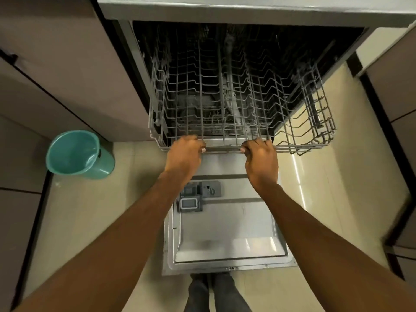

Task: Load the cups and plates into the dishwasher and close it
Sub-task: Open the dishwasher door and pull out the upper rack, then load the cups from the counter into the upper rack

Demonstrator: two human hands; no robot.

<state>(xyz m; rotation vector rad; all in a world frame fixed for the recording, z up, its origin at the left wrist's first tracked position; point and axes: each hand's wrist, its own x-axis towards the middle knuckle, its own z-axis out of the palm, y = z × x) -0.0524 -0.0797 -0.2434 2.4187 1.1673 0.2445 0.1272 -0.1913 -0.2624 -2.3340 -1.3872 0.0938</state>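
The dishwasher stands open below the counter, its grey door folded down flat towards me. A grey wire rack sticks partly out of the dark tub and holds no dishes. My left hand grips the rack's front rail on the left. My right hand grips the same rail further right. No cups or plates are in view.
A teal bucket stands on the tiled floor to the left of the door. Brown cabinet fronts flank the dishwasher on both sides. The pale counter edge runs across the top. My feet are just behind the door's edge.
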